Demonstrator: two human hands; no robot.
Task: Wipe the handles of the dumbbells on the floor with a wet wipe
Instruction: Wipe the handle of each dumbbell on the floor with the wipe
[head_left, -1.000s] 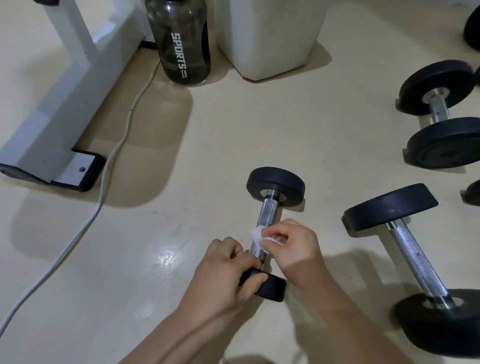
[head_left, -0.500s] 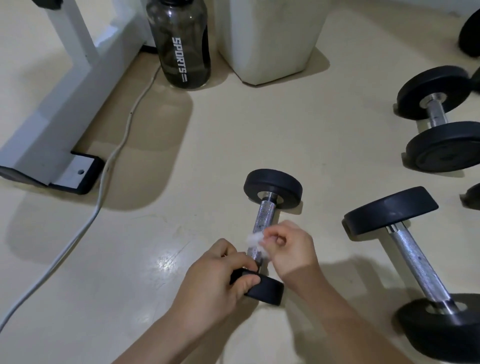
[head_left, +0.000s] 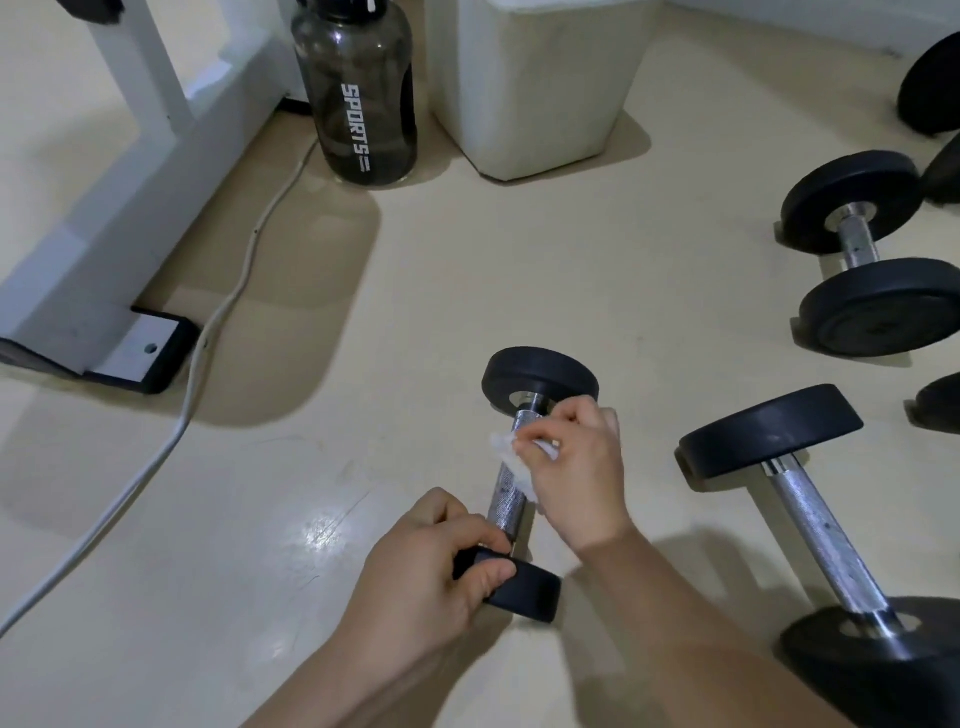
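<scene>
A small dumbbell (head_left: 506, 501) with black ends and a knurled metal handle lies on the cream floor at centre. My left hand (head_left: 434, 571) grips its near black end. My right hand (head_left: 574, 467) pinches a white wet wipe (head_left: 506, 449) against the upper part of the handle, close to the far end. A larger dumbbell (head_left: 810, 514) lies to the right. Another dumbbell (head_left: 862, 244) rests at the far right.
A dark sports bottle (head_left: 361, 98) and a white bin (head_left: 535, 83) stand at the back. A white machine frame (head_left: 104, 249) with a black foot lies left, and a grey cable (head_left: 208, 338) runs across the floor. More black weights (head_left: 935, 83) sit at the right edge.
My right hand has slid the wipe up the handle, away from my left hand and toward the far end. My left hand keeps its grip on the near end.
</scene>
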